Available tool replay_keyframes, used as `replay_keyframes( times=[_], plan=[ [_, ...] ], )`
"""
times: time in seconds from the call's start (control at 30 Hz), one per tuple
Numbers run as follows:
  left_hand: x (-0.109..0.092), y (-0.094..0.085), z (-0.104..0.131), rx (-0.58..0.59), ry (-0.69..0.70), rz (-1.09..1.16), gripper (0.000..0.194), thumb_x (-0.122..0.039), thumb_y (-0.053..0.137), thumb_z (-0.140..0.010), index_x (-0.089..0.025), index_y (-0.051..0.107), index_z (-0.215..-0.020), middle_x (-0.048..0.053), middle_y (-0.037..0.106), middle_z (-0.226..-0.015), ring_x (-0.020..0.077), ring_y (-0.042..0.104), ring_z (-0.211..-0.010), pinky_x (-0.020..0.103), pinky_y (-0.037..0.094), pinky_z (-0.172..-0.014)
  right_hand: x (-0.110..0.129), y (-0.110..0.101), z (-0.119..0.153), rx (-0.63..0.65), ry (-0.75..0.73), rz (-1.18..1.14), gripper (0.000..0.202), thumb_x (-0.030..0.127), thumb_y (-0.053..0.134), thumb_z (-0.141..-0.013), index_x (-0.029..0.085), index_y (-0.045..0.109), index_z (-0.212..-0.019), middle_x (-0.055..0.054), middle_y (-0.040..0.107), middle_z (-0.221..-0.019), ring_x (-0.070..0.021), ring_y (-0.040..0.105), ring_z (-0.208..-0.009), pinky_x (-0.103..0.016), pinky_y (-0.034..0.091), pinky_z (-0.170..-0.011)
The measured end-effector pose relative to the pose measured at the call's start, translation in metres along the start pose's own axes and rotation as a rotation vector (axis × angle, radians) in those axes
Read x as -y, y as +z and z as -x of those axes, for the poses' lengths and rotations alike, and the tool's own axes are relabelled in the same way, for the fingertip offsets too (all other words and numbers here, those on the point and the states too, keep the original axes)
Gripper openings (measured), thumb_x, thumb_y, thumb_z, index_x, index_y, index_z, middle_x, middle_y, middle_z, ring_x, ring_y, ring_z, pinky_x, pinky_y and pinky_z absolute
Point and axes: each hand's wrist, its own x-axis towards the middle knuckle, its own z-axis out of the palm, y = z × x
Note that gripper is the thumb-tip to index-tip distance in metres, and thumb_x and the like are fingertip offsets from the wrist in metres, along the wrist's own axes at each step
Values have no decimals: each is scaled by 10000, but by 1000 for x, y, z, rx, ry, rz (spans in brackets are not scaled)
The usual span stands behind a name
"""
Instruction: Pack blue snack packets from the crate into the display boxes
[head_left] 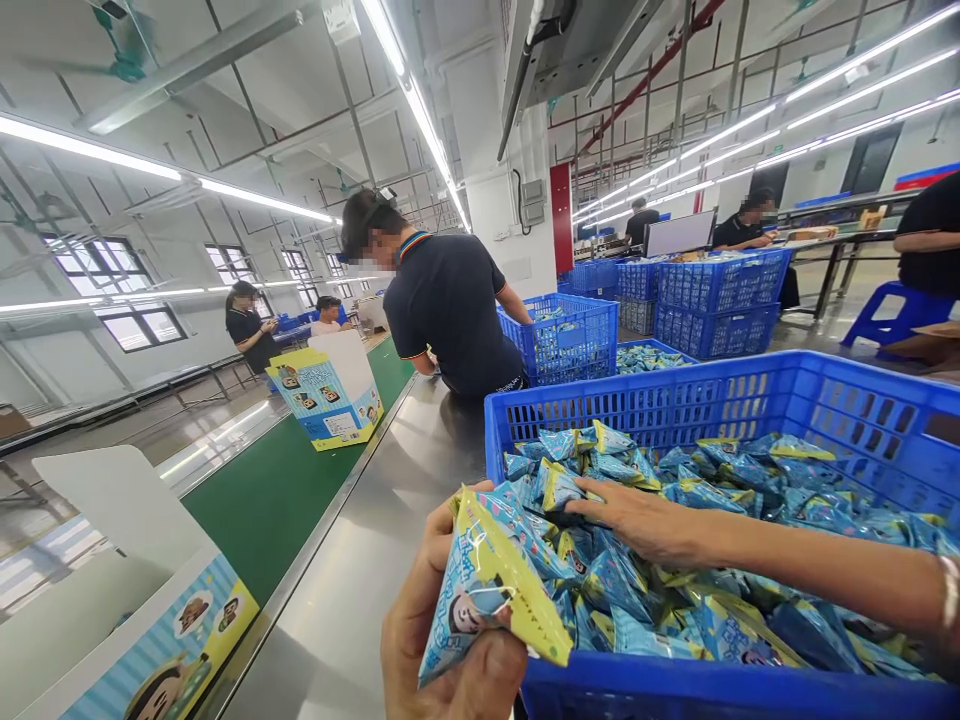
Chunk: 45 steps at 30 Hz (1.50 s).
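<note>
In the foreground my left hand (457,640) is closed around a pyramid-shaped foil packet (480,590), light blue with a yellow strip and a printed cartoon face. More packets lie close behind it; whether my left hand also holds one of these I cannot tell. My right hand (637,515) reaches from the right into a blue plastic crate (675,685) heaped with the same packets. Its fingertips are on a blue-and-yellow packet (559,487) near the crate's left side, and the fingers are partly hidden there.
Left of the crate runs a steel ledge (330,590) beside a green conveyor belt (262,475). On the belt stand an open printed carton (330,400) and a nearer one (172,650). A co-worker (457,310) in a dark shirt sits ahead, by another crate (574,340).
</note>
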Motion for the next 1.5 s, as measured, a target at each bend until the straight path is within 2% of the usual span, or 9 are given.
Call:
replay_keyframes(
  times=[0.07,0.2,0.27,0.47,0.6,0.67,0.77,1.27,1.5],
  plan=[
    [1,0,-2,-1,33,-6,423,-647,950,-869,-236,890,-949,142,816,-1270,385,772,-1226,525,632,-1137,19,-19,4,-166,-38,35,740,42,512,-985,280,585,-1683,-206,473,-1755,-416,613,-1505,-622,593,-1185],
    [2,0,-1,-14,33,-15,439,-668,947,-863,-238,875,-912,133,824,-1257,403,764,-1278,539,629,-1156,63,-59,25,-874,-367,153,699,40,525,-1069,288,471,-1720,-186,571,-1561,-346,706,-1324,-481,689,-1023],
    [3,-1,1,-30,8,-26,435,-661,942,-874,-241,890,-977,132,819,-1304,399,756,-1305,516,625,-1168,76,-70,35,-1025,-446,221,816,-27,559,-1032,327,419,-1753,-170,587,-1508,-354,696,-1299,-487,691,-1013],
    [2,2,2,3,16,14,394,-631,949,-879,-247,882,-939,129,807,-1320,369,775,-1236,490,634,-1140,76,-70,44,-1135,-332,280,829,-33,588,-1013,375,450,-1721,-160,617,-1387,-393,705,-1164,-541,684,-950],
    [1,6,0,3,29,-1,354,-600,933,-910,-251,880,-948,124,814,-1291,346,782,-1206,482,632,-1141,76,-65,38,-939,-413,261,541,-1,541,-1057,233,563,-1545,-159,598,-1372,-297,726,-1108,-405,690,-904],
    [2,6,0,0,30,-9,345,-589,933,-914,-250,875,-942,124,815,-1295,347,781,-1212,471,646,-1116,76,-64,37,-972,-457,271,444,7,557,-1054,199,600,-1452,-168,605,-1393,-297,731,-1161,-377,690,-910],
    [3,4,1,4,19,-17,367,-596,942,-902,-238,865,-921,133,810,-1307,349,789,-1190,475,653,-1105,75,-62,41,-1083,-440,307,486,-16,605,-1015,266,636,-1410,-142,643,-1375,-329,714,-1231,-443,682,-1011],
    [2,3,3,18,-24,-41,402,-631,951,-877,-241,858,-909,125,814,-1256,356,765,-1233,497,624,-1147,81,-64,44,-1035,-480,299,302,67,665,-1030,241,693,-1275,-133,595,-1363,-301,708,-1160,-377,688,-917],
    [1,4,4,31,-8,-1,384,-604,976,-860,-242,853,-898,128,802,-1266,349,768,-1202,484,619,-1134,83,-62,44,-942,-474,242,388,30,632,-1026,265,688,-1329,-125,588,-1421,-311,726,-1216,-406,702,-976]
  ],
)
